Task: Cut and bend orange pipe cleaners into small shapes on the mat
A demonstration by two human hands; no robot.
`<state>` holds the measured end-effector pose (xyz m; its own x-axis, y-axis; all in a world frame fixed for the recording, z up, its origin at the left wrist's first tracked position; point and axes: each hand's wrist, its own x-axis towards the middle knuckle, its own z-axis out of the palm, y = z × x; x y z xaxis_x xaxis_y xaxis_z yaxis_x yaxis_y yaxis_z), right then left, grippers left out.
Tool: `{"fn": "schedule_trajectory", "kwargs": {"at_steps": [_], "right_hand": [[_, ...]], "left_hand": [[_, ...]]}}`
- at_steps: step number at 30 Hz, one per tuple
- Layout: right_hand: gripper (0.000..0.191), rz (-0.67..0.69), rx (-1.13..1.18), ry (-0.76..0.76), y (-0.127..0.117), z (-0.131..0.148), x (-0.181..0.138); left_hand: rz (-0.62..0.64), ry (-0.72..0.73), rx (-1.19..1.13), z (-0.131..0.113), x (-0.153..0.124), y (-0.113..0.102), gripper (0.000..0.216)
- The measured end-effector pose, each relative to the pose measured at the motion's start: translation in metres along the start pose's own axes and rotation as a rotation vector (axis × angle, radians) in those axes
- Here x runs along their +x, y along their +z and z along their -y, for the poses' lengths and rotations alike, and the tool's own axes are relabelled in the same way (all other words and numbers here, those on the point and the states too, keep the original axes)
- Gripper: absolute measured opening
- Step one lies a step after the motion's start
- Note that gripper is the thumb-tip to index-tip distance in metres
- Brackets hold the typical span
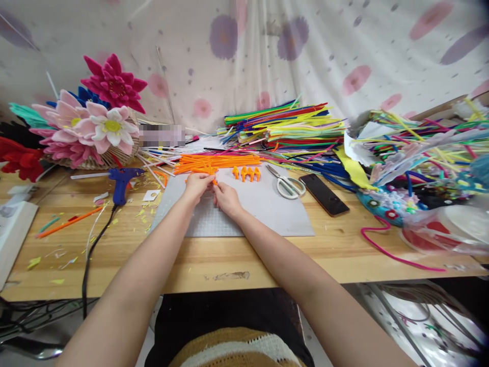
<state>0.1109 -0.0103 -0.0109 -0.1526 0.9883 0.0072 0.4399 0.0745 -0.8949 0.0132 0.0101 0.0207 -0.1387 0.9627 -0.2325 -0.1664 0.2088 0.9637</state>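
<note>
Both hands meet over a grey cutting mat (pixel 275 219). My left hand (pixel 197 186) pinches orange pipe cleaners (pixel 211 170), whose bent ends stick up above the fingers. From the right, my right hand (pixel 227 198) closes its fingertips on the lower end of the same piece; the exact grip is partly hidden. A bundle of straight orange pipe cleaners (pixel 237 160) lies just behind the hands. To its front right sit several small bent orange pieces (pixel 246 174) in a row. Scissors (pixel 287 186) with pale handles rest on the mat's right side.
A black phone (pixel 324 194) lies right of the mat. Piles of colored pipe cleaners (pixel 298 127) line the back. On the left are a blue glue gun (pixel 120 186) with its cord, fuzzy flowers (pixel 91 117) and scraps. A plastic tub (pixel 454 227) stands far right.
</note>
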Motion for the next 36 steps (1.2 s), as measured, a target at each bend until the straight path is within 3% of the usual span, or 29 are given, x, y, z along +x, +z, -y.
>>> {"fn": "schedule_trajectory", "kwargs": {"at_steps": [6, 12, 14, 20, 23, 26, 32, 36], "right_hand": [[0.025, 0.006, -0.152, -0.051, 0.000, 0.003, -0.003], [0.025, -0.023, -0.179, -0.042, 0.001, 0.004, -0.008], [0.027, -0.011, -0.187, -0.056, 0.002, 0.004, -0.008], [0.034, 0.088, -0.169, -0.088, 0.004, 0.006, -0.004], [0.033, 0.128, -0.134, -0.093, 0.006, 0.005, 0.000], [0.032, 0.126, -0.052, -0.070, 0.009, 0.000, 0.002], [0.036, 0.112, 0.210, -0.074, 0.011, -0.008, 0.004], [0.037, 0.187, 0.240, -0.095, 0.010, -0.005, 0.004]], "left_hand": [[-0.173, 0.005, -0.168, 0.011, 0.001, 0.000, 0.011], [0.045, -0.086, -0.177, 0.006, -0.001, -0.013, 0.004], [0.048, -0.074, -0.206, 0.006, -0.003, -0.015, 0.004], [-0.183, 0.056, -0.320, 0.014, -0.003, -0.007, 0.015], [-0.227, 0.078, -0.352, 0.014, -0.001, -0.004, 0.017], [-0.174, 0.072, -0.347, 0.013, 0.001, -0.008, 0.016], [0.166, -0.040, -0.293, 0.012, -0.002, -0.018, 0.010], [0.094, -0.028, -0.354, 0.010, -0.003, -0.023, 0.006]]}}
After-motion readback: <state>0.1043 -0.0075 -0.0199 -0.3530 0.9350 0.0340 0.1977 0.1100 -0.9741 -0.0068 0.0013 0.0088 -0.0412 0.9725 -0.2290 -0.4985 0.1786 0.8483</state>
